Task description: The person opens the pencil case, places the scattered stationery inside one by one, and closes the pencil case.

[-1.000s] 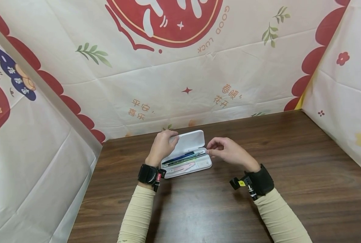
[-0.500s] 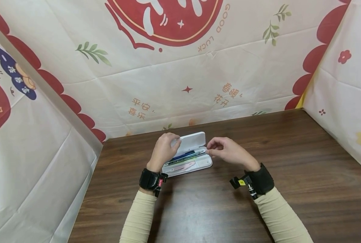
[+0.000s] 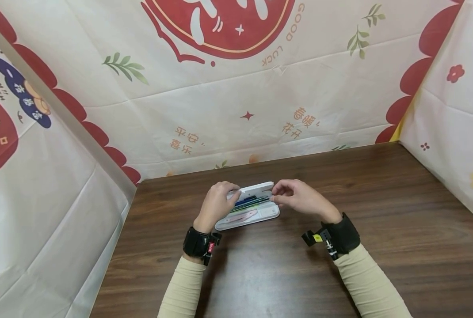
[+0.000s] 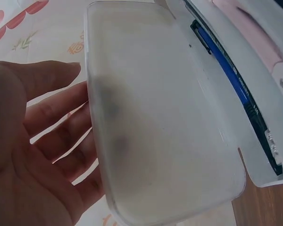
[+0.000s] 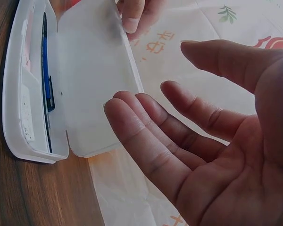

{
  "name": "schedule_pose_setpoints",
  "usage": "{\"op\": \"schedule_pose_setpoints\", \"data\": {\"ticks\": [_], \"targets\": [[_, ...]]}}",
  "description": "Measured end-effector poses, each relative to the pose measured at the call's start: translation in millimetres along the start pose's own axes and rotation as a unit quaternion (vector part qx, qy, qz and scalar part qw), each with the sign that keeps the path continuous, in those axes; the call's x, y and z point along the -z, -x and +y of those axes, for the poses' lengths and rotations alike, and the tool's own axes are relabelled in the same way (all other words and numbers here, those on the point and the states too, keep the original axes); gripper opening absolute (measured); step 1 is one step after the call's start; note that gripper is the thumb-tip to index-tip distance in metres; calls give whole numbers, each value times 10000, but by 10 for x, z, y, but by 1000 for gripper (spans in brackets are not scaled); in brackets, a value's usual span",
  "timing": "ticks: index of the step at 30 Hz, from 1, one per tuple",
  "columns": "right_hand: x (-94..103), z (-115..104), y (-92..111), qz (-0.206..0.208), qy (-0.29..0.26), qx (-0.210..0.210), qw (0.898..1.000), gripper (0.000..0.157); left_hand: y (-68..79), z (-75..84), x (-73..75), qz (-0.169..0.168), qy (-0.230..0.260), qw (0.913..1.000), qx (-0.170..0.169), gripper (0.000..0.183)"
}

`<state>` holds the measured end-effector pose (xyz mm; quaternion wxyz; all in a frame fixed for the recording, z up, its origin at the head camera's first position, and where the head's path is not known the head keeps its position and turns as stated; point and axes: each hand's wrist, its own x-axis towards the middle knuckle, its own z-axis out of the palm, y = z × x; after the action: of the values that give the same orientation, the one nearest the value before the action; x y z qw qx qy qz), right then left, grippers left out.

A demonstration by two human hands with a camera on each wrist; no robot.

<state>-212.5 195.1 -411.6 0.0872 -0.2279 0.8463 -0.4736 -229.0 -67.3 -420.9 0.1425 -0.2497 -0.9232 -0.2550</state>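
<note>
A white pencil case [image 3: 269, 213] lies on the table with its hinged lid [image 4: 155, 113] raised and leaning partway over the base. Inside are a blue pen [image 4: 226, 70], several slim dark and green pens or pencils [image 3: 250, 204], and a slim pink-and-white item [image 3: 244, 216]. My left hand [image 3: 215, 204] is at the lid's left end; its fingers reach behind the lid and show as dark shadows through it, the thumb apart from the edge. My right hand [image 3: 300, 198] hovers by the case's right end, fingers loosely bent and holding nothing.
The brown wooden table [image 3: 340, 185] stretches around the case. A white printed cloth [image 3: 204, 101] hangs as a wall behind it, with further cloth panels at left and right. Both wrists carry black strapped cameras.
The lid has swung forward and down, hiding more of the inside. My left hand has moved with it, slightly right and toward me. My right hand has stayed nearly still.
</note>
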Motion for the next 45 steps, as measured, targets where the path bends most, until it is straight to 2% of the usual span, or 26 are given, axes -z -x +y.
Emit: {"op": "schedule_pose_setpoints", "data": {"ticks": [7, 20, 30, 45], "targets": [[-4, -13, -11, -4, 147, 70, 9999, 19, 72, 16, -22, -134, 12, 9997, -196, 15], [-42, -6, -10, -15, 45, -21, 10000, 17, 144, 55, -70, -765, -171, 9969, -85, 10], [-28, -8, -14, -49, 295, 37, 9995, 22, 180, 34, -165, -934, -190, 9943, -484, 6], [-41, 36, -44, -88, 321, 58, 9994, 24, 192, 36, -240, -1242, -150, 9921, -56, 10]]}}
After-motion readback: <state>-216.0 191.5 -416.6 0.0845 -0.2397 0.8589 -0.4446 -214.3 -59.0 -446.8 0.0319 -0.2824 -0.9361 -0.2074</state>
